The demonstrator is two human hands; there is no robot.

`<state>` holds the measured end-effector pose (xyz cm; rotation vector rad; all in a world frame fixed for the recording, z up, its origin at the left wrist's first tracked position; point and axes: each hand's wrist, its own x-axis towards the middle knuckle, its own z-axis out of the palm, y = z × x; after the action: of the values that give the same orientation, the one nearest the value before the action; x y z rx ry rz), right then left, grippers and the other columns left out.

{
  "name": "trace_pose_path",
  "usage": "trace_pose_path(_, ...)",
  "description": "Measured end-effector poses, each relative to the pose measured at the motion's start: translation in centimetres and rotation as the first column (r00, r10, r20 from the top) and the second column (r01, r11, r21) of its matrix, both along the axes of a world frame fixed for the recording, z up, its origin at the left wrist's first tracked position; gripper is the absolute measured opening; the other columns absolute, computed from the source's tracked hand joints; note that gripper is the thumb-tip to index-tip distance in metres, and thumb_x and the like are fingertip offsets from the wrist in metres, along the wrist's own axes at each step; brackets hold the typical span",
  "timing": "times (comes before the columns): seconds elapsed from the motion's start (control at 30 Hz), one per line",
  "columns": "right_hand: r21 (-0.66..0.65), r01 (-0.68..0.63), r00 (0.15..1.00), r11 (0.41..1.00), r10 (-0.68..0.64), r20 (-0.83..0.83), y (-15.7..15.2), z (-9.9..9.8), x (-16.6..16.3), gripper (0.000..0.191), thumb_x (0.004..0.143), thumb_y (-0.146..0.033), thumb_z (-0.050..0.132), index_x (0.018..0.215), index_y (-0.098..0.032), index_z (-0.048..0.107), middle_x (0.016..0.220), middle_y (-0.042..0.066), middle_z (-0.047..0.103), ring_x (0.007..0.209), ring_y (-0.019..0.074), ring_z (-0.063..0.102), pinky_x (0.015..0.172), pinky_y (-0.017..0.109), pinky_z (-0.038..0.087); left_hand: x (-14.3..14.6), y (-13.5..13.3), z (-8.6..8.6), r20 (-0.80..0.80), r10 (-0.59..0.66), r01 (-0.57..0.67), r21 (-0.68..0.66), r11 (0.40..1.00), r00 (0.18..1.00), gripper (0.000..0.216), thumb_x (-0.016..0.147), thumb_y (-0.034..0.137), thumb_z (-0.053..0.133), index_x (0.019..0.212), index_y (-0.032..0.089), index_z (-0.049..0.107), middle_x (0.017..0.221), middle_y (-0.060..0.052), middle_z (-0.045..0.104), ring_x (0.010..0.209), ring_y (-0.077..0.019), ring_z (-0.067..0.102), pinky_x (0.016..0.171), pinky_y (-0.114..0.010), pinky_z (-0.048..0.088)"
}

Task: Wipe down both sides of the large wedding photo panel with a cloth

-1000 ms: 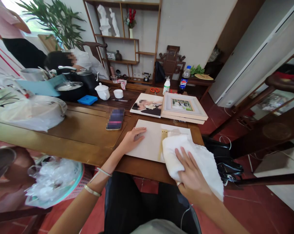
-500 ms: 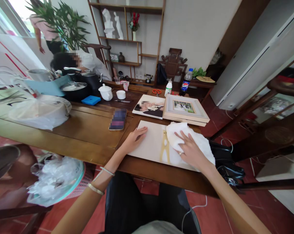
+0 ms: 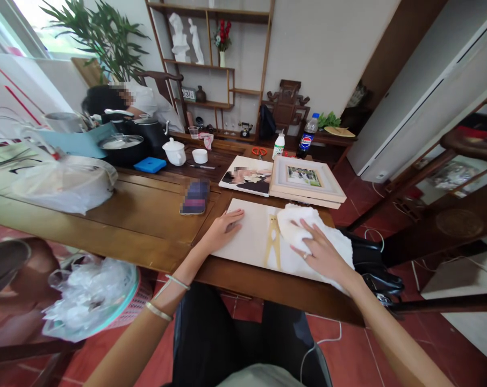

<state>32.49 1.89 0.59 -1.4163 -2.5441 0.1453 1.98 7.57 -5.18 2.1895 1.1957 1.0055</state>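
Note:
A pale flat board (image 3: 247, 231), like the back of a picture frame, lies on the wooden table in front of me. My left hand (image 3: 224, 231) rests palm down on its left side, fingers stretched out. On the right part of the board is a bunched white cloth (image 3: 335, 248), with my right hand (image 3: 318, 250) on top of it, fingers pressing into its folds. Between my hands a tan, A-shaped piece (image 3: 273, 244) lies flat on the board. The board's right end is hidden under the cloth.
Behind the board lie a photo panel (image 3: 247, 176) and stacked picture frames (image 3: 336, 188). A phone (image 3: 195, 197) is to the left. Further back are orange-handled scissors (image 3: 259, 151), a white bottle (image 3: 279, 145), a cola bottle (image 3: 307, 141) and a teapot (image 3: 174, 152). A person (image 3: 150, 105) leans at the far side.
My right hand has shifted slightly right with the cloth, whose folds have changed shape. My left hand stays in place. A standing person at the back left is out of view.

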Motion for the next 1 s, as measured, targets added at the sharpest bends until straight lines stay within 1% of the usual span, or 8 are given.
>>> trace_pose_path(0.1, 0.053, 0.042, 0.999, 0.998, -0.042, 0.001, 3.9, -1.0, 0.0, 0.029, 0.091, -0.036, 0.045, 0.084, -0.019, 0.067, 0.144, 0.009, 0.040, 0.138, 0.0278, 0.024, 0.113, 0.051, 0.022, 0.0, -0.1, 0.2, 0.009, -0.003, 0.003, -0.001, 1.000, 1.000, 0.038, 0.087, 0.034, 0.050, 0.120, 0.019, 0.061, 0.130, -0.010, 0.056, 0.126, -0.0249, 0.047, 0.112, -0.049, 0.026)
trace_pose_path(0.2, 0.103, 0.053, 0.998, 0.993, -0.055, 0.014, 4.5, -1.4, -0.4, 0.026, 0.090, -0.030, 0.046, 0.088, -0.017, 0.068, 0.143, 0.011, 0.042, 0.138, 0.0285, 0.025, 0.112, 0.052, 0.022, 0.0, -0.1, 0.2, 0.018, -0.004, 0.004, 0.004, 1.000, 1.000, 0.038, 0.087, 0.035, 0.050, 0.120, 0.018, 0.061, 0.130, -0.011, 0.057, 0.126, -0.0250, 0.048, 0.112, -0.048, 0.027)
trace_pose_path(0.43, -0.038, -0.090, 0.996, 0.995, 0.090, 0.006, -4.7, 0.8, -1.2, 0.019, 0.075, -0.009, 0.050, 0.079, -0.017, 0.067, 0.146, 0.006, 0.037, 0.139, 0.0271, 0.020, 0.115, 0.051, 0.016, 0.0, 0.0, 0.0, 0.022, 0.007, -0.007, 0.007, 1.000, 1.000, 0.037, 0.086, 0.035, 0.051, 0.118, 0.019, 0.062, 0.129, -0.010, 0.057, 0.125, -0.0245, 0.049, 0.112, -0.048, 0.027)
trace_pose_path(0.57, -0.173, -0.067, 0.997, 0.983, 0.072, 0.020, -7.6, 2.1, -0.6, 0.014, 0.080, -0.016, 0.051, 0.081, -0.019, 0.065, 0.148, 0.005, 0.034, 0.139, 0.0279, 0.022, 0.114, 0.049, 0.023, 0.0, 0.0, -0.1, 0.016, 0.008, -0.008, 0.013, 1.000, 1.000, 0.037, 0.087, 0.035, 0.050, 0.119, 0.020, 0.062, 0.130, -0.009, 0.056, 0.126, -0.0245, 0.048, 0.112, -0.048, 0.026)
trace_pose_path(0.7, -0.215, 0.135, 0.987, 0.967, -0.150, -0.054, -4.6, 0.7, -0.3, 0.027, 0.090, -0.038, 0.046, 0.082, -0.019, 0.064, 0.144, 0.007, 0.041, 0.138, 0.0308, 0.024, 0.109, 0.048, 0.032, 0.0, 0.0, 0.0, 0.003, 0.006, -0.006, -0.005, 1.000, 1.000, 0.038, 0.087, 0.033, 0.050, 0.120, 0.019, 0.061, 0.131, -0.010, 0.055, 0.127, -0.0250, 0.047, 0.112, -0.048, 0.026)
trace_pose_path(0.8, -0.121, 0.257, 0.953, 0.959, -0.272, -0.132, -0.2, -0.9, -1.4, 0.036, 0.091, -0.045, 0.041, 0.090, -0.018, 0.065, 0.135, 0.012, 0.051, 0.136, 0.0319, 0.028, 0.108, 0.051, 0.030, 0.0, -0.1, 0.2, 0.029, -0.003, 0.003, -0.011, 1.000, 1.000, 0.038, 0.086, 0.033, 0.051, 0.119, 0.018, 0.062, 0.130, -0.011, 0.056, 0.126, -0.0259, 0.047, 0.112, -0.050, 0.025)
trace_pose_path(0.9, -0.045, 0.225, 0.964, 0.973, -0.229, -0.135, 3.6, -1.5, -3.7, 0.038, 0.093, -0.042, 0.038, 0.101, -0.017, 0.065, 0.131, 0.014, 0.054, 0.137, 0.0305, 0.027, 0.110, 0.053, 0.022, 0.1, -0.2, 0.4, 0.038, -0.004, 0.004, -0.012, 1.000, 0.999, 0.037, 0.086, 0.032, 0.051, 0.119, 0.019, 0.062, 0.130, -0.010, 0.057, 0.126, -0.0253, 0.047, 0.113, -0.049, 0.025)
trace_pose_path(1.0, -0.025, 0.112, 0.992, 0.993, -0.113, -0.048, 5.0, -1.0, -6.1, 0.031, 0.088, -0.028, 0.046, 0.109, -0.014, 0.064, 0.142, 0.015, 0.042, 0.138, 0.0326, 0.021, 0.110, 0.057, 0.017, 0.1, -0.1, 0.5, 0.031, -0.001, 0.002, -0.022, 1.000, 1.000, 0.038, 0.086, 0.033, 0.051, 0.120, 0.020, 0.061, 0.130, -0.009, 0.057, 0.127, -0.0250, 0.046, 0.112, -0.047, 0.026)
